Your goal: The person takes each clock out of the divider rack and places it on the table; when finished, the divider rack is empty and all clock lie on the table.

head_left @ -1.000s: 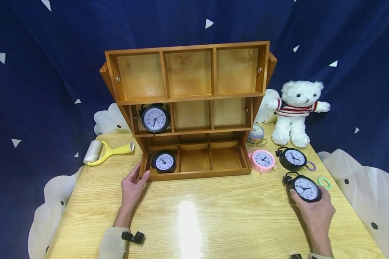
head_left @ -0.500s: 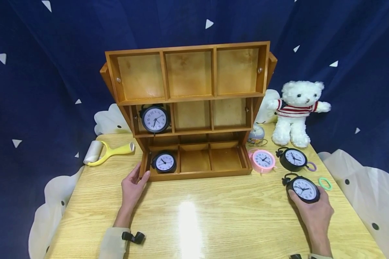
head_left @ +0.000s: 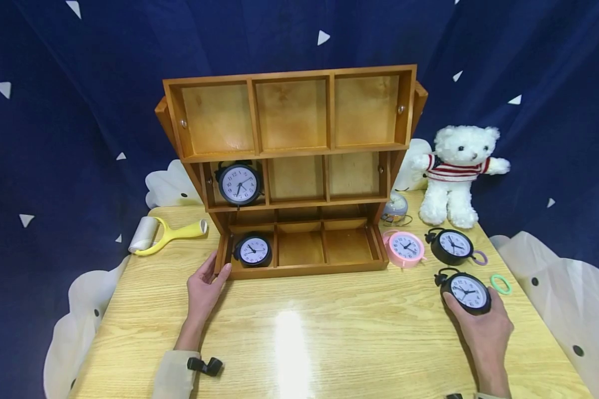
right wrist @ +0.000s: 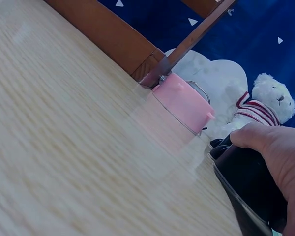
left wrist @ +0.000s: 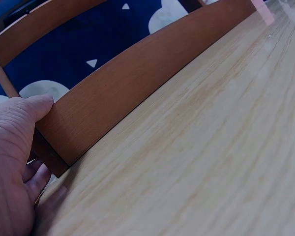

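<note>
At the front left corner of the wooden tiered organizer [head_left: 306, 271], my left hand [head_left: 207, 285] grips the bottom tray, thumb at the front rim and fingers along the outer side. The left wrist view shows that thumb over the tray wall [left wrist: 123, 83]. My right hand [head_left: 484, 332] holds a black alarm clock [head_left: 469, 292], face up and tilted, at the right of the table; whether it touches the tabletop I cannot tell. Black alarm clocks stand in the left compartments of the middle tier [head_left: 238, 184] and bottom tray [head_left: 253, 250]. The top tier's compartments hold nothing.
Right of the organizer lie a pink alarm clock [head_left: 405, 247], another black alarm clock [head_left: 449, 245], a purple ring [head_left: 480, 256] and a green ring [head_left: 500, 284]. A white teddy bear [head_left: 461, 160] stands behind them. A yellow-handled lint roller [head_left: 172, 235] lies at left.
My right hand has shifted very slightly left with the black alarm clock in it. The left hand stays at the organizer's corner.
</note>
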Demonstrator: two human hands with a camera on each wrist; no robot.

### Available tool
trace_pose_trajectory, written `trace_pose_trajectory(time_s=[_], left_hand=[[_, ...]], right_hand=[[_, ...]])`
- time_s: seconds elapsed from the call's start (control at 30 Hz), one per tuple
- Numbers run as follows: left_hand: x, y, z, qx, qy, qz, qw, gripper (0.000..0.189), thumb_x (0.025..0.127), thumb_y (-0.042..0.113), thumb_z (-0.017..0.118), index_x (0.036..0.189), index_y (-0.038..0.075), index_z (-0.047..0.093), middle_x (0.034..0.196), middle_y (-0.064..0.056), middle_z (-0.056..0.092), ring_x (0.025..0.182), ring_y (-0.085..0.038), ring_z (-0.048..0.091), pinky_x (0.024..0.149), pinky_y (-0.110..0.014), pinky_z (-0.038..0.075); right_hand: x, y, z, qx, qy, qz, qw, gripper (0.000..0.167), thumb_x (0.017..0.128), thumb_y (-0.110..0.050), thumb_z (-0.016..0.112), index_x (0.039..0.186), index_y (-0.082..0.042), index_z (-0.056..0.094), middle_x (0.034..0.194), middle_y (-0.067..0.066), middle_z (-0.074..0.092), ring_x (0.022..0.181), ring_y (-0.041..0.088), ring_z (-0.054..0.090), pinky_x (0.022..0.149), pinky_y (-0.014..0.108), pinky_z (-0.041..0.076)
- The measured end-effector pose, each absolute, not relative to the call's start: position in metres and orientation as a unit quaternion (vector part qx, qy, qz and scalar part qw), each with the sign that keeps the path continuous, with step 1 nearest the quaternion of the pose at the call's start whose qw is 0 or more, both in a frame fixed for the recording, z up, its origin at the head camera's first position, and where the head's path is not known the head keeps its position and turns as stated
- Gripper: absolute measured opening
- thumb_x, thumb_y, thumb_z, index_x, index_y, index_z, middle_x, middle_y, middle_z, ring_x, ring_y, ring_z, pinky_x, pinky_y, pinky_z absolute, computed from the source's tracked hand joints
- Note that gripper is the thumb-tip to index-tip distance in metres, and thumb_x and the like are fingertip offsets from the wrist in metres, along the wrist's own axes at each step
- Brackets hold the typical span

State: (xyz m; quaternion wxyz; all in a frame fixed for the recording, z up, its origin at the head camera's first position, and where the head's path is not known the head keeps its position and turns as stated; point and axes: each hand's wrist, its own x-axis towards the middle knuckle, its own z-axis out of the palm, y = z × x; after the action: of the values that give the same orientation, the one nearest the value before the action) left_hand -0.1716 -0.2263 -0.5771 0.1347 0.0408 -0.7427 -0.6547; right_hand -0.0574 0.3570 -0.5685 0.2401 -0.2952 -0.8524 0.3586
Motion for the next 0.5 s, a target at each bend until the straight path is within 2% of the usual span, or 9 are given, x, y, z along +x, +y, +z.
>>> trace_pose_trajectory(time_s=[0.5], left_hand=[[-0.1732,-0.2278,-0.5806,0.032,-0.745,-0.651,0.141,0.057,0.095,0.013,0.079,0.147,0.003,0.058,0.147,-0.016,0.059,0.137,-0.031,0.056,0.100,-0.013,0.049]], right_hand=[[-0.0585,0.3561,-0.5672,-0.299,-0.852,0.354,0.245,0.093,0.075,-0.038,0.095,0.148,0.001,0.053,0.134,0.032,0.063,0.119,0.051,0.059,0.098,0.063,0.043]])
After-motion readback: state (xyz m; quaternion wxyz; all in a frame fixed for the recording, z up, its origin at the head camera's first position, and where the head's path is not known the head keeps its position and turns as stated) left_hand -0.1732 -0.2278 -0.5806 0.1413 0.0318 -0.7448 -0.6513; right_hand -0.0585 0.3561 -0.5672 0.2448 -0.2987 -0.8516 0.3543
